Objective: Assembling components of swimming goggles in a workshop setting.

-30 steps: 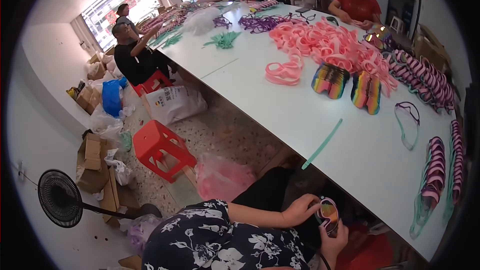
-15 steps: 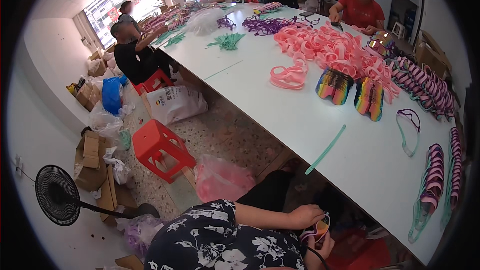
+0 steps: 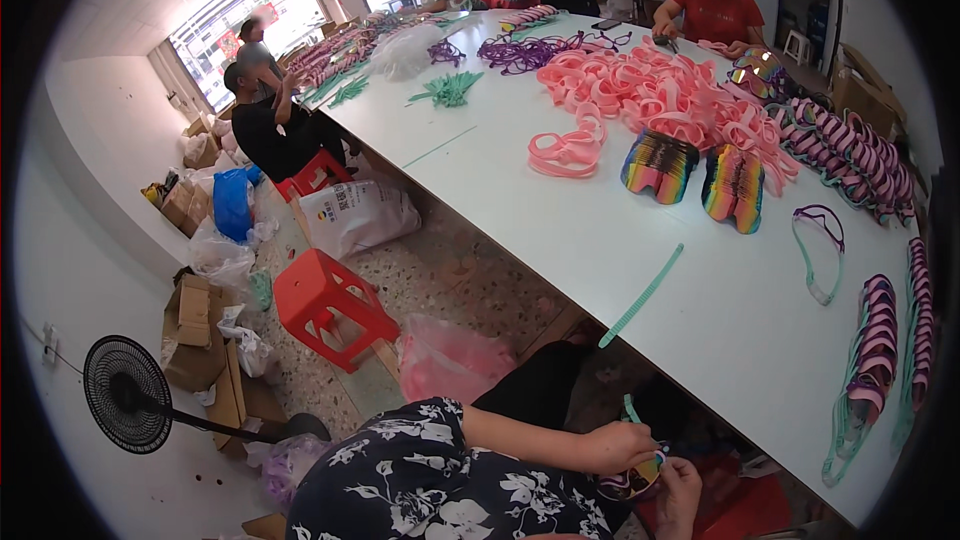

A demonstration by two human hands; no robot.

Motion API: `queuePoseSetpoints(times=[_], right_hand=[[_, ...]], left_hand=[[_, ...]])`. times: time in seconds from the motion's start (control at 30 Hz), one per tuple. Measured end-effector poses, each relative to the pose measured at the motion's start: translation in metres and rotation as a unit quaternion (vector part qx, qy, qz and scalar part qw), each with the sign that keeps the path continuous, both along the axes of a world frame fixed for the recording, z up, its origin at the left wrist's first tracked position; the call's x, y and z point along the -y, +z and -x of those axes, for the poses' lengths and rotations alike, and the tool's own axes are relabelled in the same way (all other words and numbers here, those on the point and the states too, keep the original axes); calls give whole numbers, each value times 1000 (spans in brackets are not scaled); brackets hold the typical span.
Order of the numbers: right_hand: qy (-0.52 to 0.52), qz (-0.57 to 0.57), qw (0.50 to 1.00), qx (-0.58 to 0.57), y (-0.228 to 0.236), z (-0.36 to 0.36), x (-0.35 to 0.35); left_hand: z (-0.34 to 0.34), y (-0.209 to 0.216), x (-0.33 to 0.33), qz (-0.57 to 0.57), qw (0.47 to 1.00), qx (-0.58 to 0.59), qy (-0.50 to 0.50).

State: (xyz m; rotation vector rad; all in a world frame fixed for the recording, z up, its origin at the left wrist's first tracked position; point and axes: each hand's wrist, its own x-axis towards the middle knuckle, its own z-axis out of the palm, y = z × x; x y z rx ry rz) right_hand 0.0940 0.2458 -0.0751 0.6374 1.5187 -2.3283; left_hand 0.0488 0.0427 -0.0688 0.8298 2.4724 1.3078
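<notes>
Low in front of my body, beside the table edge, both hands work on a pair of goggles (image 3: 632, 482) with an orange-yellow mirrored lens and a dark frame. My left hand (image 3: 622, 447) is closed at its upper edge, fingers pinched. A green strap (image 3: 630, 406) sticks up just behind that hand. My right hand (image 3: 681, 488) grips the goggles' right side, its fingertips close to the left hand's. Small details between the fingertips are too fine to make out. On the table nearby lies a green ribbed strap (image 3: 643, 295).
The white table (image 3: 560, 230) bears a pink heap of frames (image 3: 640, 90), two stacks of rainbow lenses (image 3: 659, 168), a single strapped goggle (image 3: 820, 250) and rows of goggles (image 3: 872, 350). Red stools (image 3: 335, 305) and a black fan (image 3: 127, 395) stand left. Co-workers sit around the table.
My right hand has risen from below the goggles to their right side, near my left hand. The goggles have tilted, and a green strap now shows above them. The view has shifted slightly.
</notes>
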Motion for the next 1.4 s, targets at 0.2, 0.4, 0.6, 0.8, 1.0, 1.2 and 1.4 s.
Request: queuePoseSetpoints(times=[0.2,0.4,0.6,0.8,1.0,1.2,1.4], right_hand=[[162,65,984,26,-5,18,-33],[186,131,972,55,-14,20,-31],[214,194,954,81,-24,17,-29],[251,198,940,118,-28,20,-30],[265,160,943,120,-25,24,-22],[252,47,965,55,-7,24,-18],[65,-279,939,-189,-4,-11,11]], left_hand=[[2,9,-8,-98,977,173,72],[14,14,-2,-108,916,386,21],[18,6,-5,-151,863,479,-51],[20,-1,-7,-145,857,486,-95],[20,-6,-2,-152,854,486,-105],[18,1,1,-56,934,347,-61],[17,-1,-6,-30,973,208,95]])
